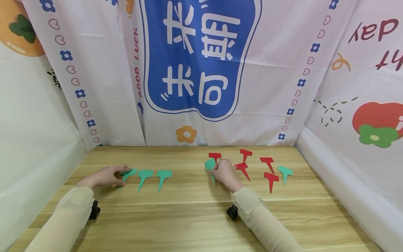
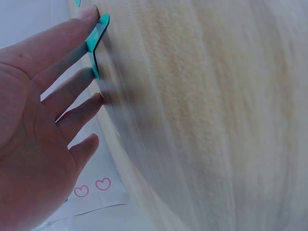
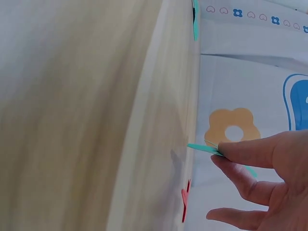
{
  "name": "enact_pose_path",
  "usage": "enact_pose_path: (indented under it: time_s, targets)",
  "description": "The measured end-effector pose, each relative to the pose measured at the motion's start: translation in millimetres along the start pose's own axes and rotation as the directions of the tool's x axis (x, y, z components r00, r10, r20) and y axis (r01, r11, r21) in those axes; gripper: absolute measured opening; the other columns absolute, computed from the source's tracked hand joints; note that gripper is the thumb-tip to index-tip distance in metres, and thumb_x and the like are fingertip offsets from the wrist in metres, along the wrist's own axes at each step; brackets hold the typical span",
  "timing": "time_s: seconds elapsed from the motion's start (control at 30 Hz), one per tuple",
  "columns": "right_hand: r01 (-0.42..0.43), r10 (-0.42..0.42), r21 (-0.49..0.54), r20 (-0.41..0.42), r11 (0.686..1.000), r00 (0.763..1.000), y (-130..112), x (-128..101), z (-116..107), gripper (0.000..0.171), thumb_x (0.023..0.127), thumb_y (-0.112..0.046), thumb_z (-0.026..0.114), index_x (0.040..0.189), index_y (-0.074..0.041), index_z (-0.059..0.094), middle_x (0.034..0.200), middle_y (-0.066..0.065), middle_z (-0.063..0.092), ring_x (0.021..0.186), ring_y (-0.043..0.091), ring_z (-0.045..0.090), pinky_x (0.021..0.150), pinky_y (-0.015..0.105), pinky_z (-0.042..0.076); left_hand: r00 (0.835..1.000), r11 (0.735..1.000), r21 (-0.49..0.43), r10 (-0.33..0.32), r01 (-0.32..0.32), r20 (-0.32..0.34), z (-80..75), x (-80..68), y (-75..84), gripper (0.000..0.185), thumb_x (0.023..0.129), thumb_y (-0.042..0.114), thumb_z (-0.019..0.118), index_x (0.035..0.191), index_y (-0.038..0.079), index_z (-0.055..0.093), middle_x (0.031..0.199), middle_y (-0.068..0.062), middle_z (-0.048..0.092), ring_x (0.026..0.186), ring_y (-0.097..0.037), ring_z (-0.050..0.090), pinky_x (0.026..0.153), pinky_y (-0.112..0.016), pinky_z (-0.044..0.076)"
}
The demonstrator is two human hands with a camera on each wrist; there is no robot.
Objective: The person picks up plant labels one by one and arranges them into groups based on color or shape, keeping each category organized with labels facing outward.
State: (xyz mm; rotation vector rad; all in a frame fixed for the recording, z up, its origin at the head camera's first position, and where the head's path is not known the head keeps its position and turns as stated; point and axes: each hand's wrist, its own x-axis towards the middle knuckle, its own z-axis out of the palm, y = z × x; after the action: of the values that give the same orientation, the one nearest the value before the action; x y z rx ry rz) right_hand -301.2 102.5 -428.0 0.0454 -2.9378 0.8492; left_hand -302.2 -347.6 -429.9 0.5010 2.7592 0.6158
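Observation:
In the head view, my left hand (image 1: 105,176) rests over a green T-shaped plant label (image 1: 130,172) at the left end of a row. Its fingers reach the label's head while the thumb lies near the stem; the left wrist view shows the fingers fairly straight against the label (image 2: 97,36). Two more green labels (image 1: 145,174) (image 1: 164,174) lie to its right, stems toward me. Thumb and forefinger of my right hand (image 1: 226,174) pinch another green label (image 3: 204,148), tilted above the table. Beyond that hand lies a red label (image 1: 215,155), partly covered.
Several red labels (image 1: 271,177) lie scattered on the wooden table (image 1: 189,217) right of my right hand, with one green label (image 1: 285,171) among them at the far right. A printed white cloth (image 1: 270,87) hangs along the table's back edge.

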Motion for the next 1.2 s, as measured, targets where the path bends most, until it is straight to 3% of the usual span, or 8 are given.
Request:
enact_pose_path:
  time_s: [0.17, 0.53, 0.7, 0.9, 1.2]
  targets:
    - [-0.014, 0.014, -0.014, 0.022, 1.0, 1.0, -9, 0, 6, 0.028, 0.08, -0.026, 0.075, 0.056, -0.015, 0.065, 0.099, 0.004, 0.065, 0.112, 0.028, 0.054, 0.106, 0.07, 0.021, 1.0, 1.0, -0.006, 0.0, 0.0, 0.002, 0.0, 0.1, 0.1, 0.071, 0.08, 0.036, 0.073, 0.139, 0.006, 0.048, 0.15, -0.024, 0.03, 0.134, -0.055, 0.022, 0.101, -0.072, 0.024]
    - [-0.008, 0.009, -0.028, 0.04, 1.0, 0.999, -24, 2, 16, 0.028, 0.08, -0.027, 0.075, 0.055, -0.016, 0.066, 0.088, 0.002, 0.066, 0.121, 0.031, 0.051, 0.107, 0.071, 0.018, 1.0, 1.0, -0.016, 0.003, -0.003, 0.01, -1.1, 1.9, -1.4, 0.071, 0.081, 0.036, 0.073, 0.139, 0.004, 0.047, 0.15, -0.025, 0.029, 0.134, -0.055, 0.022, 0.102, -0.072, 0.022]
    - [0.003, -0.002, -0.035, 0.041, 0.999, 0.999, -29, 2, 23, 0.03, 0.079, -0.027, 0.076, 0.053, -0.015, 0.064, 0.088, 0.001, 0.064, 0.125, 0.033, 0.049, 0.106, 0.071, 0.02, 1.0, 1.0, -0.015, 0.002, -0.001, 0.013, -1.8, 1.5, -0.8, 0.072, 0.08, 0.036, 0.073, 0.139, 0.004, 0.046, 0.15, -0.026, 0.029, 0.134, -0.055, 0.022, 0.102, -0.072, 0.022]
    - [-0.012, 0.017, -0.078, 0.063, 0.997, 0.998, -37, 2, 28, 0.03, 0.078, -0.029, 0.077, 0.053, -0.017, 0.065, 0.089, 0.001, 0.065, 0.112, 0.031, 0.056, 0.106, 0.069, 0.023, 1.0, 1.0, -0.007, 0.003, -0.003, 0.01, -1.7, 1.1, -0.6, 0.072, 0.08, 0.036, 0.073, 0.139, 0.004, 0.047, 0.149, -0.025, 0.03, 0.133, -0.055, 0.023, 0.101, -0.071, 0.023]
    - [-0.012, 0.023, -0.138, 0.078, 0.99, 0.997, -46, 6, 38, 0.026, 0.077, -0.031, 0.075, 0.055, -0.018, 0.068, 0.099, 0.007, 0.066, 0.117, 0.031, 0.051, 0.105, 0.068, 0.025, 1.0, 1.0, -0.008, 0.004, -0.004, 0.008, -1.7, 0.7, 0.7, 0.072, 0.08, 0.036, 0.073, 0.139, 0.004, 0.047, 0.149, -0.025, 0.03, 0.133, -0.055, 0.023, 0.102, -0.071, 0.023]
